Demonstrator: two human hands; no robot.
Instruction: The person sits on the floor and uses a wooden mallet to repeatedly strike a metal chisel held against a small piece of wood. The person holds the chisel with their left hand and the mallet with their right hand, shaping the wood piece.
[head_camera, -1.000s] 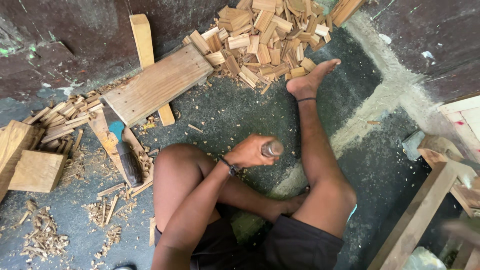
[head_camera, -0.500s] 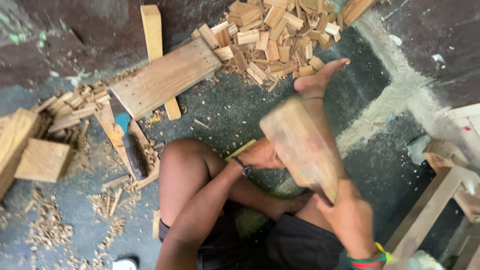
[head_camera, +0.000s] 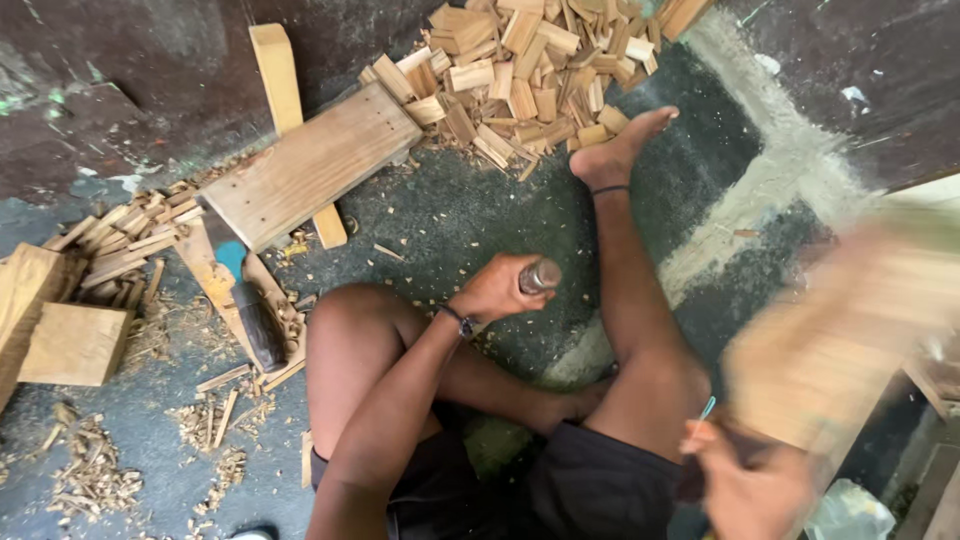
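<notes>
Chisel (head_camera: 541, 275) gripped upright in my left hand (head_camera: 497, 290) | right hand (head_camera: 745, 485) clamps blurred wooden mallet (head_camera: 850, 350) | keep chisel steady, strike its top squarely.

A rough woodworking shop, worked at floor level. The dark concrete floor (head_camera: 450, 220) is littered with shavings (head_camera: 90, 480) and splinters. Beyond the fingers of the left hand (head_camera: 497, 290), which grip a metal-capped chisel (head_camera: 540, 276), lies a heap of small cut wooden blocks (head_camera: 520, 70). Further out to the left of those fingers a flat plank (head_camera: 310, 165) rests across a wooden batten (head_camera: 285, 100), with a saw-like tool (head_camera: 245, 305) beside it, plus more offcuts (head_camera: 120, 245) and 1 thick block (head_camera: 72, 345). Just above the right hand (head_camera: 750, 490), a blurred wooden mallet (head_camera: 840, 350) shows.
</notes>
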